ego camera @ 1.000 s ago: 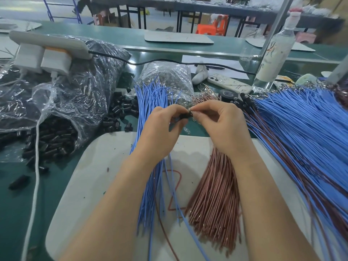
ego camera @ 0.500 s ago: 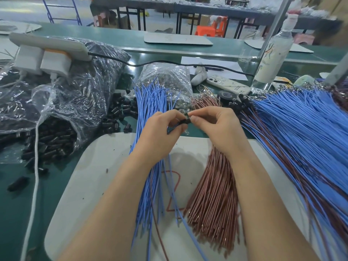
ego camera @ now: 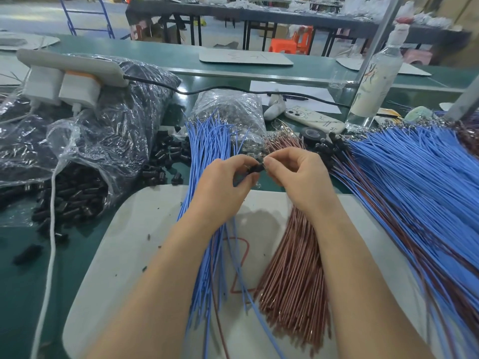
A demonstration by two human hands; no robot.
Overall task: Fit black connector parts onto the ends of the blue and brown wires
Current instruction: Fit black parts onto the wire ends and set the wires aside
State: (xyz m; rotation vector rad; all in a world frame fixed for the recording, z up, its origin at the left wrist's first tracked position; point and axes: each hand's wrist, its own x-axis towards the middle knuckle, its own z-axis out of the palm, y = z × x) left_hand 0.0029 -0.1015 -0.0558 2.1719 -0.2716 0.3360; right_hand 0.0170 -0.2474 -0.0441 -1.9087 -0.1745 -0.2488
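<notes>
**Hands pinch a black connector above the wires**

Hands meet just above the far edge of a pale board (ego camera: 134,242) on the green tabletop (ego camera: 15,294). The left hand (ego camera: 223,185) has its fingers (ego camera: 241,161) curled, with thumb and forefinger pinching a small black connector (ego camera: 255,168). The right hand (ego camera: 298,177) pinches the connector's other end with its thumb and forefinger tips closed tight. Whether a wire end sits between them cannot be told.

Blue wires (ego camera: 207,141) lie in a bundle under the left wrist, running across the board. Brown wires (ego camera: 293,275) fan out under the right forearm just beside them. To the right, a big heap of mixed wires (ego camera: 414,190) is spread over the tabletop. Loose black parts (ego camera: 166,156) lie left of the blue wires, spilling from a clear bag (ego camera: 103,141). Beyond the hands lie a tape roll (ego camera: 313,134) and a phone (ego camera: 313,120).
</notes>
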